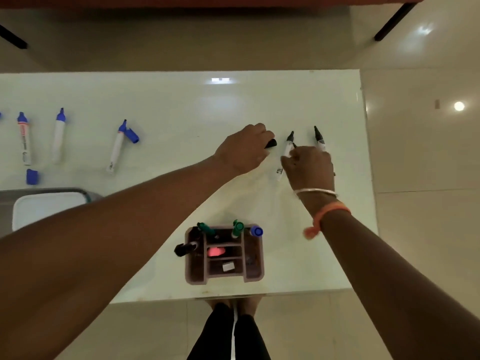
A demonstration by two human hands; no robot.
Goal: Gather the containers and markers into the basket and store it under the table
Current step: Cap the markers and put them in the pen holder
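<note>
Toward the tabletop's (181, 100) right edge, the left hand (244, 152) curls its fingers around a black cap (271, 144), which pokes out past the fingertips. Just beside it, the right hand (309, 165) lies with bent fingers over the barrels of two uncapped black markers (289, 141); whether it grips them cannot be told. Barrel print is unreadably blurred. The basket (224, 278) stands at the near edge.
</note>
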